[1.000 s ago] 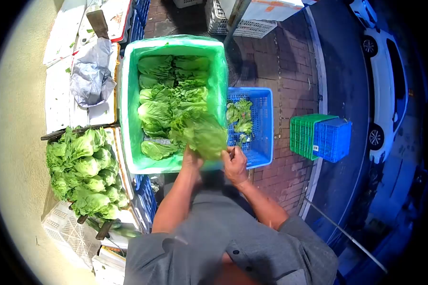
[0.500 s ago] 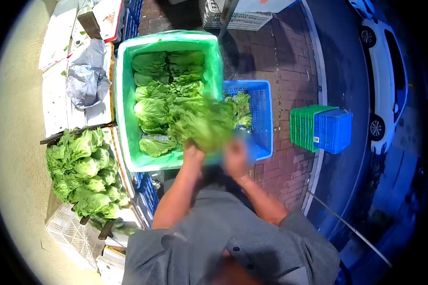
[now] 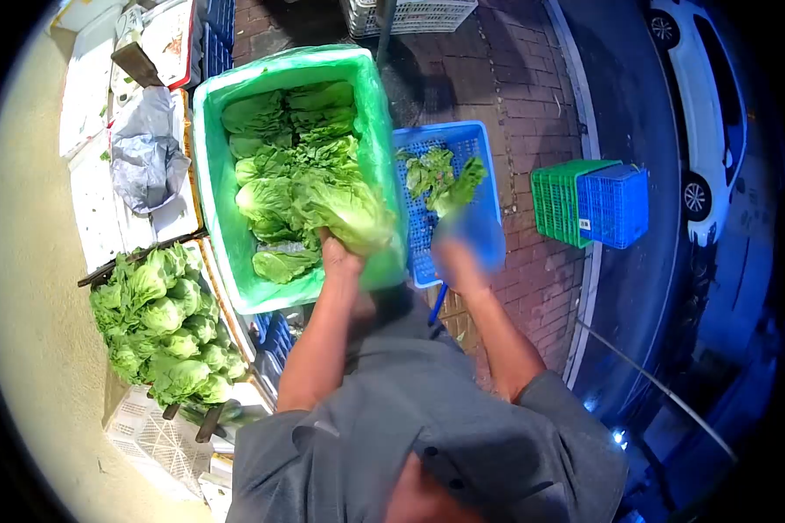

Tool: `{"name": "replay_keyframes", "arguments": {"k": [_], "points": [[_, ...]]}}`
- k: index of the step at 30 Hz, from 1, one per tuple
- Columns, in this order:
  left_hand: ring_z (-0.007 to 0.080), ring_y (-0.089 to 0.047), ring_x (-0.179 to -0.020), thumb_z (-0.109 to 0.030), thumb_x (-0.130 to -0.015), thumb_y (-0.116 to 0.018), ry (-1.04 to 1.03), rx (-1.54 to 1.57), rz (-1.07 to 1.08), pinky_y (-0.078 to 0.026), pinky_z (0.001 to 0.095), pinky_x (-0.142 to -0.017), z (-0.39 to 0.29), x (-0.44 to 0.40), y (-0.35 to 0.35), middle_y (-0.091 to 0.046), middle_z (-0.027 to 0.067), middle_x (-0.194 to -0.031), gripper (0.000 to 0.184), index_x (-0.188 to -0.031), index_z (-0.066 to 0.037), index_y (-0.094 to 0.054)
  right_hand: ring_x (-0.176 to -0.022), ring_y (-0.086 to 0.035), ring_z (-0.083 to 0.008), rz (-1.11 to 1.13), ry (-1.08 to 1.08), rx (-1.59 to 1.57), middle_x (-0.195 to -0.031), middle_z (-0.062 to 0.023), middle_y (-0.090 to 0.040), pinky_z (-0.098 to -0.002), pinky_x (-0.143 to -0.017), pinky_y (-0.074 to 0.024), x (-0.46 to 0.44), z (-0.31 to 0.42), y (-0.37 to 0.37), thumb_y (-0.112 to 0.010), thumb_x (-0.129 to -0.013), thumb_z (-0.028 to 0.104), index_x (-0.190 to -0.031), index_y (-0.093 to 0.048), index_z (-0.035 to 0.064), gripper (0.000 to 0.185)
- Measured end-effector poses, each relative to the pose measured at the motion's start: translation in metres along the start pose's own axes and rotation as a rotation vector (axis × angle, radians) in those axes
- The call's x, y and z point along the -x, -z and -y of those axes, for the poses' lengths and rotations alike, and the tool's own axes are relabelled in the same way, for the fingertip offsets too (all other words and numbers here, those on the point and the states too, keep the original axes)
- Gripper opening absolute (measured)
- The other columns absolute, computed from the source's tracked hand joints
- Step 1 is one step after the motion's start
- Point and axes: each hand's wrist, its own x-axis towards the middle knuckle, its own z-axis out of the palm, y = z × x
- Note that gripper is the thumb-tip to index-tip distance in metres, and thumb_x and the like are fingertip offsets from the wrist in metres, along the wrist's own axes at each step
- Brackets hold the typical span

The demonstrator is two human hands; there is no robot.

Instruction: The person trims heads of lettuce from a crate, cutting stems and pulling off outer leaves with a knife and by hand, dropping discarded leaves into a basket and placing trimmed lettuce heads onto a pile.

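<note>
In the head view, my left hand point(image 3: 342, 260) is closed around the base of a lettuce head point(image 3: 340, 209), over the right part of a foam box point(image 3: 208, 157) lined with green plastic. More lettuces point(image 3: 266, 200) lie in rows inside that box. My right hand point(image 3: 462, 266), smeared by motion, is over the near end of a blue basket point(image 3: 488, 166). Just beyond its fingers is a loose green leaf point(image 3: 460, 187); whether they touch it is unclear. Below this hand shows a narrow blue rod point(image 3: 439, 305); I cannot tell if it is held.
Stacked lettuces point(image 3: 170, 318) lie on the left beside white foam boxes point(image 3: 92, 209) and a crumpled grey plastic bag point(image 3: 148, 157). Green crates point(image 3: 558, 205) and blue crates point(image 3: 615, 205) stand near the kerb. A white car point(image 3: 706, 113) is on the road.
My right hand has moved right, away from the lettuce and over the blue basket. A leaf now shows beyond its fingers. My left hand keeps the lettuce, which is less blurred.
</note>
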Motion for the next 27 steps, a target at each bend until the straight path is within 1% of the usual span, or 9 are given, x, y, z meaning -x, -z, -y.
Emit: {"name": "replay_keyframes", "arguments": {"k": [3,6,10,11,14,15,18,21,27], "points": [[0.0364,-0.049,-0.128,-0.062,-0.088,-0.054,0.023,-0.034,-0.006,-0.039,0.0625,-0.105,0.011,0.024,-0.047,-0.052,0.0090,-0.143,0.070,-0.140,-0.016,-0.050,-0.045,-0.051,-0.0115,0.170,-0.419,0.002,-0.074,-0.0052,-0.062,-0.0304,-0.042,-0.0494,0.037,0.035,-0.014,-0.062,-0.095,0.031,-0.097,-0.058,0.0072,0.024],[0.0400,-0.051,-0.125,-0.064,-0.093,-0.042,0.043,-0.107,-0.071,-0.043,0.0648,-0.097,0.009,0.013,-0.041,-0.052,0.0109,-0.142,0.068,-0.142,-0.016,-0.047,-0.047,-0.052,-0.0130,0.196,-0.409,-0.086,-0.073,-0.0058,-0.061,-0.0311,-0.043,-0.0504,0.063,0.013,-0.016,-0.061,-0.096,0.035,-0.097,-0.058,0.0066,0.029],[0.0416,-0.054,-0.121,-0.068,-0.095,-0.031,0.076,-0.136,-0.141,-0.050,0.0607,-0.089,0.015,0.018,-0.055,-0.052,0.0141,-0.140,0.072,-0.143,-0.016,-0.045,-0.046,-0.047,-0.0103,0.132,-0.364,-0.184,-0.070,-0.0033,-0.056,-0.0312,-0.046,-0.0516,0.094,0.000,-0.027,-0.048,-0.102,0.040,-0.102,-0.057,0.0049,0.036],[0.0417,-0.054,-0.120,-0.068,-0.096,-0.030,0.090,-0.161,-0.180,-0.051,0.0600,-0.087,0.016,0.020,-0.057,-0.052,0.0142,-0.140,0.072,-0.143,-0.016,-0.045,-0.050,-0.049,-0.0099,0.149,-0.286,-0.148,-0.070,-0.0037,-0.054,-0.0284,-0.050,-0.0509,0.094,0.000,-0.028,-0.045,-0.104,0.038,-0.110,-0.057,0.0011,0.039],[0.0396,-0.055,-0.119,-0.066,-0.098,-0.027,0.125,-0.170,-0.242,-0.053,0.0577,-0.082,0.020,0.019,-0.062,-0.054,0.0128,-0.138,0.069,-0.142,-0.016,-0.046,-0.059,-0.061,-0.0227,0.151,0.211,0.277,-0.078,-0.0122,-0.063,-0.0361,-0.053,-0.0505,0.080,0.019,-0.037,-0.054,-0.100,0.031,-0.117,-0.059,-0.0014,0.037],[0.0390,-0.056,-0.118,-0.065,-0.098,-0.027,0.117,-0.180,-0.268,-0.053,0.0576,-0.082,0.023,0.018,-0.065,-0.055,0.0125,-0.137,0.068,-0.141,-0.017,-0.047,-0.068,-0.065,-0.0349,0.112,0.749,0.514,-0.084,-0.0187,-0.065,-0.0428,-0.061,-0.0502,0.068,0.022,-0.042,-0.059,-0.095,0.023,-0.128,-0.053,-0.0027,0.042],[0.0371,-0.056,-0.117,-0.063,-0.099,-0.028,0.120,-0.168,-0.283,-0.051,0.0588,-0.086,0.029,0.016,-0.061,-0.056,0.0121,-0.135,0.065,-0.139,-0.015,-0.049,-0.077,-0.064,-0.0432,0.031,0.872,0.675,-0.088,-0.0229,-0.065,-0.0471,-0.066,-0.0504,0.059,0.052,-0.065,-0.065,-0.090,0.019,-0.136,-0.047,-0.0011,0.054],[0.0378,-0.055,-0.119,-0.061,-0.100,-0.027,0.113,-0.143,-0.213,-0.047,0.0593,-0.094,0.029,0.004,-0.036,-0.055,0.0129,-0.137,0.066,-0.140,-0.013,-0.048,-0.071,-0.068,-0.0366,0.143,0.790,0.774,-0.087,-0.0209,-0.066,-0.0410,-0.062,-0.0517,0.069,0.076,-0.071,-0.065,-0.089,0.013,-0.141,-0.038,-0.0051,0.061],[0.0375,-0.051,-0.125,-0.060,-0.101,-0.024,0.129,-0.192,-0.339,-0.042,0.0554,-0.105,0.041,0.039,-0.088,-0.051,0.0152,-0.141,0.069,-0.142,-0.010,-0.044,-0.066,-0.066,-0.0369,0.114,0.923,0.728,-0.080,-0.0190,-0.064,-0.0424,-0.059,-0.0509,0.062,0.068,-0.076,-0.068,-0.087,0.013,-0.142,-0.036,-0.0041,0.066]]}}
